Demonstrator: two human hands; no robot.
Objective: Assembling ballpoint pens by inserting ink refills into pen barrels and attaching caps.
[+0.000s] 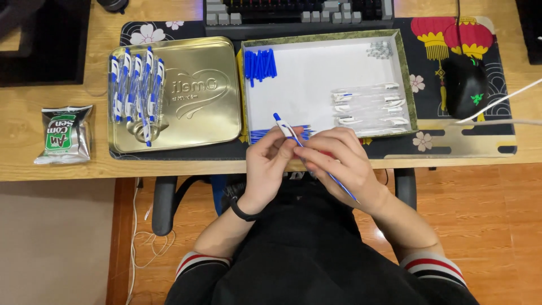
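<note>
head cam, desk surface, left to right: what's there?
Snack packet → gold tin lid with finished pens → white tray of pen parts → black mouse.

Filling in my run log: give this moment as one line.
left hand: holds pen barrel | right hand: holds blue refill | parts box: behind hands | finished pens: on gold tin
</note>
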